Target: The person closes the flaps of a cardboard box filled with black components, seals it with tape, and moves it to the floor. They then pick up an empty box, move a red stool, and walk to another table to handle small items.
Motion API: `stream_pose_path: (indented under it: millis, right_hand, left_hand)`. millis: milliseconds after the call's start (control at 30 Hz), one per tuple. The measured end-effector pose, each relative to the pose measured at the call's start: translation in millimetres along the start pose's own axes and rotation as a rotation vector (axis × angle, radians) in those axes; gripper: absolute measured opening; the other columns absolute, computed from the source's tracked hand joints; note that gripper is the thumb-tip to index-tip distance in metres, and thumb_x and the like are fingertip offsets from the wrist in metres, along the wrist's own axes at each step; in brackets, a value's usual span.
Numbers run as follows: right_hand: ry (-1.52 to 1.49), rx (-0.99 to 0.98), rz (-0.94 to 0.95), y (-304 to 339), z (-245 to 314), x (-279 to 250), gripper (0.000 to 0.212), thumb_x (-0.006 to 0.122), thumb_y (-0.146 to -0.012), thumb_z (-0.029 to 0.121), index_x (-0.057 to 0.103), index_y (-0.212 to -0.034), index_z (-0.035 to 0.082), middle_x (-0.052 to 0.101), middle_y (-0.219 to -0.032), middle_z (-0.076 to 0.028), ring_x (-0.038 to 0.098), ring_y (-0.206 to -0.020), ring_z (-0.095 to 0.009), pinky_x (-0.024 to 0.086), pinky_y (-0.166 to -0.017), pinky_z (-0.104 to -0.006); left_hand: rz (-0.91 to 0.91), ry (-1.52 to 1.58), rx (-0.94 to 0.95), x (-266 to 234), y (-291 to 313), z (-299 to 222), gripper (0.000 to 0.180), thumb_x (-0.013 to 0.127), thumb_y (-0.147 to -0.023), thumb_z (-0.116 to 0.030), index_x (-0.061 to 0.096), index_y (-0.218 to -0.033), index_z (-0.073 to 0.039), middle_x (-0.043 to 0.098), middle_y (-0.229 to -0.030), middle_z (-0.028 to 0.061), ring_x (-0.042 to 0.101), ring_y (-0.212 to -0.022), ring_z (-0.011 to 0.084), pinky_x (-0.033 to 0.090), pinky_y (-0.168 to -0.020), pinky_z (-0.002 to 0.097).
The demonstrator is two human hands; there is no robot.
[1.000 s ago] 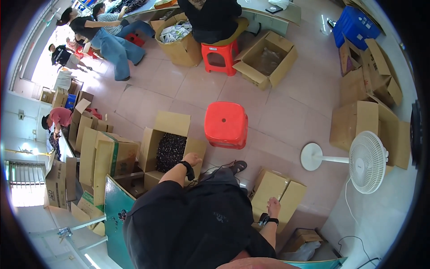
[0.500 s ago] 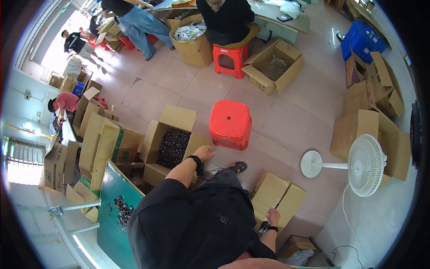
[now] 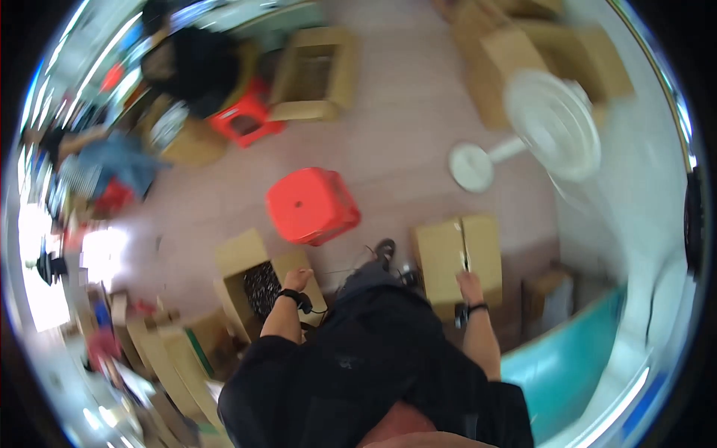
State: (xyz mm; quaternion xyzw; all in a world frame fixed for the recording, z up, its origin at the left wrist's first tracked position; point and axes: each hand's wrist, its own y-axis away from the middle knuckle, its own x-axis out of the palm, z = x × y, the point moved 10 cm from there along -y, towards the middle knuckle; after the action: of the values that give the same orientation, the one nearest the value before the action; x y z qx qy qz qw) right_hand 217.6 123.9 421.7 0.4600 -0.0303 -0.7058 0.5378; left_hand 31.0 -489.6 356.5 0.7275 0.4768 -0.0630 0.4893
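My left hand point(image 3: 298, 280), with a black strap at the wrist, hangs in the air beside an open cardboard box point(image 3: 237, 254) full of small dark pieces point(image 3: 261, 290). Its fingers are curled in and nothing shows in them. Above the near side of a closed, taped cardboard box point(image 3: 437, 250) hangs my right hand point(image 3: 469, 287). That hand is also curled and looks empty, though motion blurs it. A black strap and a small dark device sit at its wrist. Whether it touches the box I cannot tell.
A red plastic stool point(image 3: 306, 205) stands ahead on the tiled floor. A white standing fan point(image 3: 553, 127) is at the right, with open cartons point(image 3: 489, 82) behind it. A green tabletop point(image 3: 575, 366) is near right. A seated person point(image 3: 198, 71) works at far left.
My view has swung to the right, so the stool, boxes and seated person sit further left. A green tabletop has come in at the right. Both hands stay curled.
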Motion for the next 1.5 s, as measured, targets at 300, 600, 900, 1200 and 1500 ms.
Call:
stream_pose_path:
  millis: [300,600,900,1200,1500]
  right_hand:
    - [-0.37,0.235,-0.294,74,-29,-68,0.048,0.066,-0.085,0.034,0.063,-0.114,-0.003,0.067,-0.107,-0.022,0.065,-0.102,-0.029,0.05,-0.088,-0.0365]
    - [-0.27,0.346,-0.297,108,-102,-84,0.05,0.07,-0.084,0.033,0.063,-0.114,-0.007,0.07,-0.099,-0.018,0.067,-0.094,-0.022,0.05,-0.084,-0.0315]
    - [-0.465,0.299,-0.318,75,-177,-134,0.048,0.071,-0.084,0.031,0.064,-0.113,-0.006,0.07,-0.092,-0.012,0.065,-0.087,-0.016,0.051,-0.078,-0.0297]
    - [-0.567,0.364,-0.233,17,-211,-167,0.047,0.068,-0.085,0.031,0.063,-0.114,-0.006,0.069,-0.09,-0.012,0.064,-0.085,-0.016,0.051,-0.077,-0.0295]
    - [-0.411,0.287,-0.394,-2,-188,-243,0.047,0.064,-0.083,0.036,0.065,-0.111,-0.002,0.069,-0.101,-0.02,0.067,-0.099,-0.026,0.05,-0.087,-0.0336]
  left_hand:
    - [0.2,-0.107,0.207,50,-81,-117,0.044,0.065,-0.086,-0.034,0.064,-0.116,-0.001,0.069,-0.107,0.0184,0.067,-0.1,0.0307,0.05,-0.088,0.037]
    - [0.213,0.161,0.161,88,-51,-177,0.036,0.063,-0.09,-0.031,0.064,-0.114,-0.003,0.065,-0.086,0.0053,0.06,-0.069,0.014,0.049,-0.057,0.0294]
    - [0.307,-0.043,-0.039,166,-29,-193,0.029,0.061,-0.089,-0.03,0.066,-0.093,-0.002,0.062,-0.071,0.0046,0.057,-0.059,0.0125,0.046,-0.054,0.0283]
    - [0.286,-0.052,0.266,196,-27,-332,0.031,0.064,-0.087,-0.032,0.066,-0.095,-0.002,0.064,-0.072,0.0066,0.06,-0.062,0.0162,0.048,-0.057,0.0306]
    - [0.271,-0.037,0.081,224,-101,-330,0.031,0.064,-0.086,-0.031,0.066,-0.092,-0.001,0.065,-0.073,0.006,0.061,-0.064,0.0164,0.048,-0.055,0.0322]
